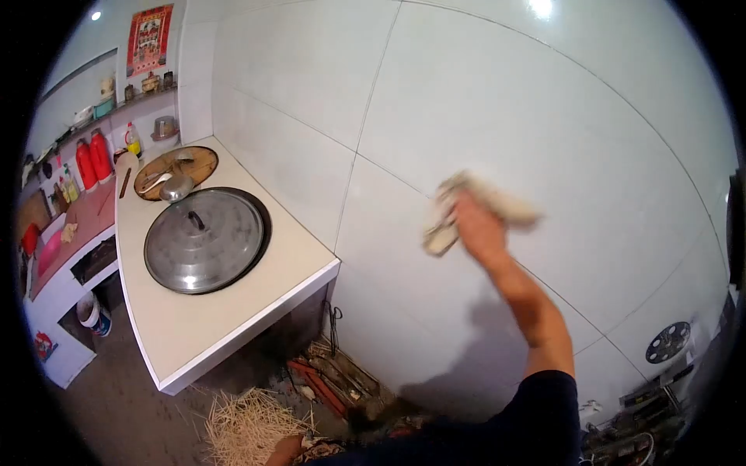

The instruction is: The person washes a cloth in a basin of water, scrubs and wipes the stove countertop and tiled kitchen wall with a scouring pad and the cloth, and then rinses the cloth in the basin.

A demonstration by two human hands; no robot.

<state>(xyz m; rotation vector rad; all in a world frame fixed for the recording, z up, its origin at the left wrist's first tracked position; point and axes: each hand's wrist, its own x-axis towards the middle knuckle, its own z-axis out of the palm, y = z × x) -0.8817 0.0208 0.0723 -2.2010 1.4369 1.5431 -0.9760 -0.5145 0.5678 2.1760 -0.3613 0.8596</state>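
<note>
My right hand [479, 231] is stretched out to the white tiled wall [435, 93], its fingers closed on a pale, crumpled cloth [497, 203]. The cloth is against the tiles, and its right end is smeared by motion. Below, at the bottom edge of the view, only part of my left hand [286, 450] shows, beside a heap of straw [250, 419]. Its fingers are hidden, so whether it holds anything cannot be made out.
On the left, a stove counter [233, 314] carries a large metal lid [203, 242], a ladle [177, 188] and a round wooden board [203, 161]. Fire tongs [334, 326] lean below its corner. Red flasks [99, 155] and a bucket [93, 314] stand farther left.
</note>
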